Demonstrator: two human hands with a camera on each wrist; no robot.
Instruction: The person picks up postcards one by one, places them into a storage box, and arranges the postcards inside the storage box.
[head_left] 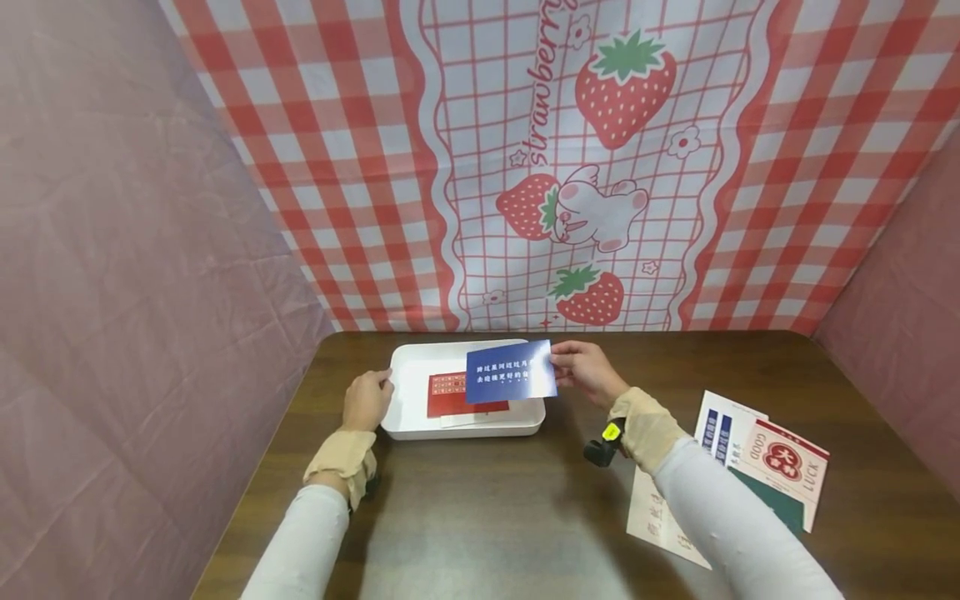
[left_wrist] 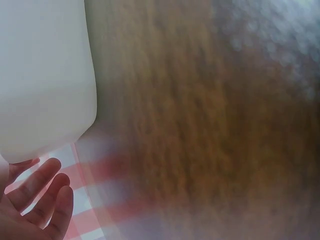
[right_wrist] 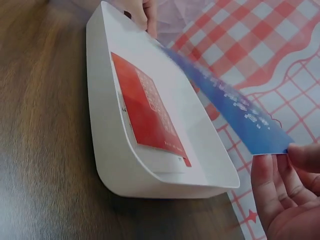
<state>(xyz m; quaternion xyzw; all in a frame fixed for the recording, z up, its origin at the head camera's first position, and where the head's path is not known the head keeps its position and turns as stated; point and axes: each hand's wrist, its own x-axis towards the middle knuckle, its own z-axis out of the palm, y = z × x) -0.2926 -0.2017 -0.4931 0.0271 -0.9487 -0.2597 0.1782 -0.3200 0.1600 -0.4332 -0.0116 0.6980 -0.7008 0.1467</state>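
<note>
In the head view my right hand (head_left: 588, 371) pinches the right edge of a blue card (head_left: 502, 382) with white lettering, between thumb and fingers. The card is above the right part of a white tray (head_left: 408, 429). A red card (head_left: 450, 408) with a printed grid lies inside the tray, over a white card (head_left: 459, 421); the blue card partly covers them. At the tray's left end my left hand (head_left: 367, 400) holds the rim. Its fingers (left_wrist: 37, 185) bend by the tray's outer wall in the left wrist view.
Several cards lie on the wooden table (head_left: 480, 517) at right, among them a "GOOD LUCK" card (head_left: 791, 458) and a dark green card (head_left: 772, 498). My right forearm partly covers this group. A strawberry-patterned cloth (head_left: 585, 167) hangs behind the table.
</note>
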